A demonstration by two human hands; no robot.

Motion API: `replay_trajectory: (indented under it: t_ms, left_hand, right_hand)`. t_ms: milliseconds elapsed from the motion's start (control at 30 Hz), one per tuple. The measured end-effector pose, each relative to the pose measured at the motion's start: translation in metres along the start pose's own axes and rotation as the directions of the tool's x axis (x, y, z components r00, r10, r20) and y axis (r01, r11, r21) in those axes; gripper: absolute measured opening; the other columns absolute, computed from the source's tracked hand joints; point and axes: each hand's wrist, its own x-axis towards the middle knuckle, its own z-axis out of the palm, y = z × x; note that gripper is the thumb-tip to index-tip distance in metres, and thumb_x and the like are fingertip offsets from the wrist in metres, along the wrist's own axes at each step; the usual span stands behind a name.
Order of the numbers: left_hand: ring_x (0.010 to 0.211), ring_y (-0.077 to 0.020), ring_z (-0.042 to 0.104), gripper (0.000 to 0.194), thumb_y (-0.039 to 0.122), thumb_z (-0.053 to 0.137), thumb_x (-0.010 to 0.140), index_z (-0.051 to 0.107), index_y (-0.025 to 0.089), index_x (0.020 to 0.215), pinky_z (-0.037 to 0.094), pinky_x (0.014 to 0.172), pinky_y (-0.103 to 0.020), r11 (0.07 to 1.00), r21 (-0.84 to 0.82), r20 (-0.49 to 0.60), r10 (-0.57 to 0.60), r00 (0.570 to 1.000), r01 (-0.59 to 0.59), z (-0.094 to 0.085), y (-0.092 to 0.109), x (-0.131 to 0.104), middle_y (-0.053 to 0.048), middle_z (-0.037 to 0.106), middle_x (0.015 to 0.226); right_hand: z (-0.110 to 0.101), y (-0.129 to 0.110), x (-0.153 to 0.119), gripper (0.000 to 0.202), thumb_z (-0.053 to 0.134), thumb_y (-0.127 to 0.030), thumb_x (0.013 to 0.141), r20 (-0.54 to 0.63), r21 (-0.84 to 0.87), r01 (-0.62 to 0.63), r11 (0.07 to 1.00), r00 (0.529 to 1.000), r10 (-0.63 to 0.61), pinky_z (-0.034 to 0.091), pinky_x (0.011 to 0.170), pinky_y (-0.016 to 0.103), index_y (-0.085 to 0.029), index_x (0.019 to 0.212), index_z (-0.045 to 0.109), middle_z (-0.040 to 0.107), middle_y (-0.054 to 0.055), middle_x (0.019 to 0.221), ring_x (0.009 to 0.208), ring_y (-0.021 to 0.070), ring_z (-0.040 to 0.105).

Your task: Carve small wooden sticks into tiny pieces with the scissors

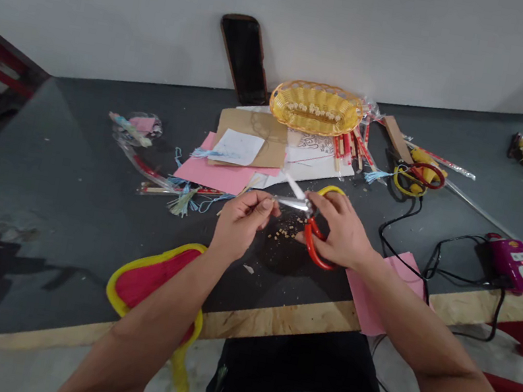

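My right hand (pixel 343 230) grips a pair of scissors (pixel 316 251) by its red and yellow handles. The blades stand apart and point left toward my other hand. My left hand (pixel 242 219) is closed in a pinch at the tip of the lower blade; whatever lies between thumb and finger is too small to make out. Beneath the blades, small tan bits (pixel 285 232) are scattered over the dark table. Just beyond my left hand lies a pink sheet (pixel 219 177) with a light blue tassel (pixel 203 153) on top.
At the back, a yellow woven basket (pixel 314 121) holds small pale pieces, beside a leaning phone (pixel 244 59). Other scissors (pixel 428 176) and wrapped chopsticks (pixel 350 147) lie right of it. Black cables run to a purple box (pixel 518 266). A red-and-yellow padded shape (pixel 152 275) overhangs the front edge.
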Motion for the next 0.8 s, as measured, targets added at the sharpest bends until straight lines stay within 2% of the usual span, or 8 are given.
replay_trajectory:
  t_ms: [100, 200, 333, 433, 500, 567, 667, 800]
  left_hand:
    - [0.050, -0.0072, 0.041, 0.029, 0.046, 0.070, 0.085, 0.068, 0.017, 0.082, 0.033, 0.047, -0.022, 0.999, 0.038, 0.000, -0.024, 1.000, 0.024, 0.002, 0.001, 0.001, -0.002, 0.067, 0.073]
    - [0.055, -0.0092, 0.048, 0.026, 0.044, 0.067, 0.087, 0.070, 0.017, 0.088, 0.038, 0.052, -0.022, 0.985, 0.170, 0.026, -0.005, 1.000, 0.000, 0.002, 0.001, 0.000, -0.003, 0.070, 0.078]
    - [0.070, -0.0140, 0.061, 0.018, 0.035, 0.064, 0.088, 0.072, 0.018, 0.090, 0.049, 0.064, -0.025, 0.895, 0.424, 0.093, 0.113, 0.989, -0.142, 0.002, 0.001, -0.002, -0.004, 0.073, 0.084]
    - [0.081, -0.0159, 0.066, 0.012, 0.026, 0.062, 0.090, 0.072, 0.020, 0.088, 0.053, 0.073, -0.027, 0.756, 0.571, 0.168, 0.275, 0.947, -0.321, 0.001, 0.002, -0.003, -0.004, 0.074, 0.088]
    - [0.085, -0.0161, 0.067, 0.011, 0.023, 0.062, 0.092, 0.072, 0.020, 0.088, 0.054, 0.079, -0.028, 0.668, 0.619, 0.213, 0.362, 0.908, -0.412, 0.001, 0.002, -0.004, -0.004, 0.074, 0.090]
    - [0.088, -0.0163, 0.068, 0.010, 0.022, 0.062, 0.093, 0.072, 0.020, 0.090, 0.055, 0.083, -0.029, 0.605, 0.645, 0.243, 0.417, 0.876, -0.467, 0.001, 0.001, -0.005, -0.005, 0.074, 0.091]
    - [0.089, -0.0167, 0.070, 0.010, 0.021, 0.063, 0.093, 0.073, 0.020, 0.091, 0.055, 0.084, -0.029, 0.548, 0.659, 0.275, 0.463, 0.843, -0.516, 0.003, 0.000, -0.007, -0.005, 0.075, 0.093]
    - [0.085, -0.0153, 0.071, 0.010, 0.020, 0.064, 0.093, 0.074, 0.022, 0.089, 0.055, 0.078, -0.026, 0.500, 0.651, 0.304, 0.518, 0.800, -0.571, 0.005, 0.001, -0.009, -0.003, 0.075, 0.091]
  right_hand:
    - [0.000, 0.017, 0.002, 0.065, 0.060, -0.046, 0.089, -0.086, -0.123, -0.174, 0.977, 0.983, 0.164, 0.047, 0.104, 0.054, -0.017, 0.146, 0.048, 0.060, 0.018, 0.119, 0.118, 0.0355, 0.055]
    - [0.001, 0.035, 0.003, 0.071, 0.059, -0.034, 0.086, -0.067, -0.228, -0.305, 0.925, 0.952, 0.297, 0.047, 0.100, 0.058, -0.012, 0.151, 0.040, 0.064, 0.021, 0.118, 0.117, 0.0393, 0.056]
    - [-0.001, 0.049, 0.002, 0.071, 0.063, -0.030, 0.082, -0.004, -0.252, -0.307, 0.918, 0.949, 0.316, 0.045, 0.103, 0.058, -0.007, 0.147, 0.044, 0.067, 0.023, 0.120, 0.115, 0.0387, 0.059]
    - [-0.007, 0.043, 0.003, 0.048, 0.062, -0.031, 0.087, -0.053, -0.224, -0.266, 0.938, 0.964, 0.261, 0.044, 0.104, 0.056, -0.009, 0.130, 0.061, 0.066, 0.022, 0.124, 0.117, 0.0368, 0.058]
    - [-0.010, 0.031, 0.004, 0.029, 0.056, -0.033, 0.093, -0.135, -0.104, -0.238, 0.966, 0.965, 0.223, 0.046, 0.100, 0.050, -0.014, 0.111, 0.071, 0.069, 0.017, 0.114, 0.111, 0.0320, 0.060]
    - [-0.010, 0.015, 0.005, 0.025, 0.053, -0.034, 0.097, -0.137, 0.169, -0.170, 0.971, 0.971, 0.194, 0.050, 0.089, 0.039, -0.017, 0.098, 0.071, 0.071, 0.010, 0.095, 0.096, 0.0233, 0.063]
    - [-0.003, -0.005, 0.003, 0.029, 0.055, -0.043, 0.097, 0.081, 0.549, -0.218, 0.807, 0.975, 0.208, 0.044, 0.062, 0.026, -0.018, 0.094, 0.068, 0.064, 0.002, 0.079, 0.067, 0.0127, 0.055]
    - [0.008, -0.015, 0.000, 0.044, 0.055, -0.060, 0.095, 0.310, 0.738, -0.367, 0.566, 0.930, 0.198, 0.030, 0.049, 0.023, -0.017, 0.085, 0.060, 0.046, -0.005, 0.064, 0.053, 0.0075, 0.039]
